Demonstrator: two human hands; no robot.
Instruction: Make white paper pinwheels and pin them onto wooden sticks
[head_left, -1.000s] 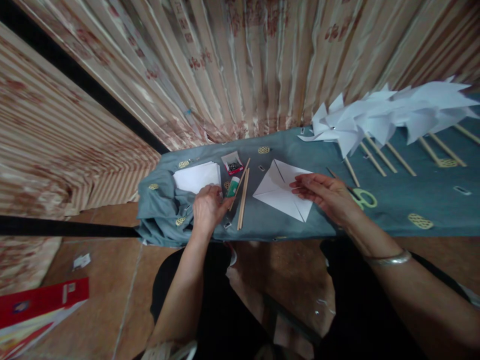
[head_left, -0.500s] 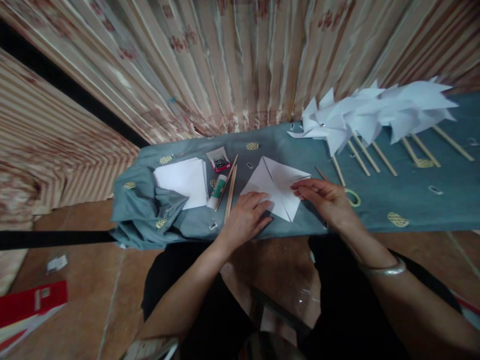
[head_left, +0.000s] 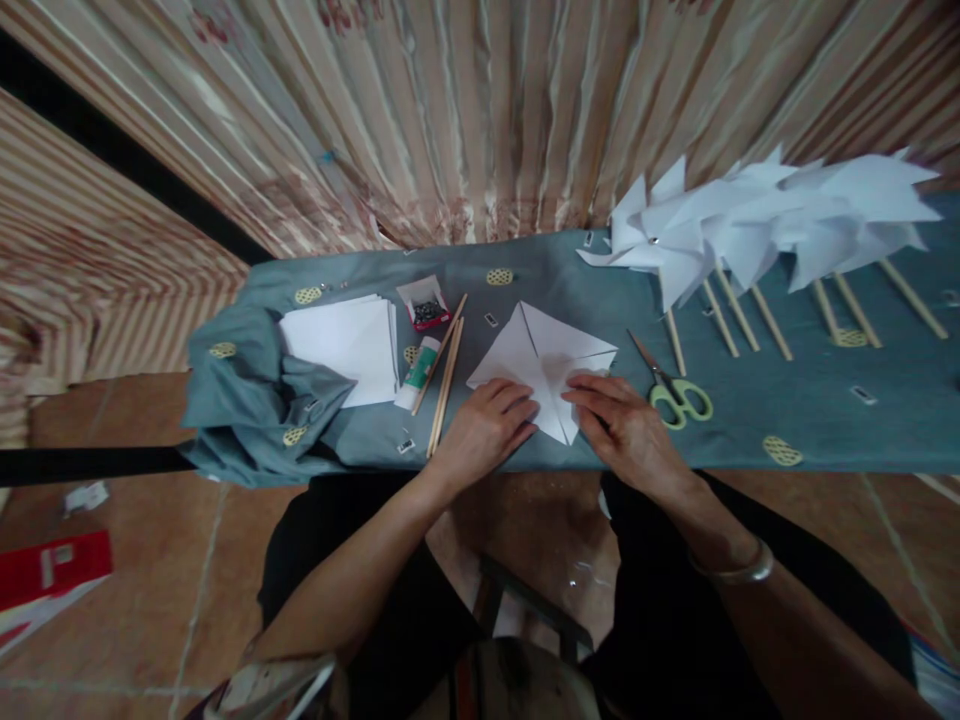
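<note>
In the head view, a white paper square [head_left: 531,360] with slits cut in from its corners lies on the cloth in front of me. My left hand [head_left: 489,420] rests over its lower left edge, fingers fairly flat and pressing on the sheet. On the lower right side, my right hand [head_left: 619,425] has its fingertips closed on the paper near a slit corner; the thumb is mostly hidden. Scissors with green handles [head_left: 679,400] lie just right of that hand, blades pointing away.
Left of the square are wooden sticks [head_left: 448,385], a glue stick [head_left: 418,373], a small box of metal fasteners [head_left: 425,307] and a stack of white paper [head_left: 345,350]. White paper pinwheels [head_left: 750,220] on sticks lie at the back right. A striped curtain [head_left: 487,120] hangs behind the cloth-covered table [head_left: 825,410].
My right hand has moved left and inward over the paper, uncovering the scissors. My left hand stays at the lower left edge. The whole view has shifted slightly.
</note>
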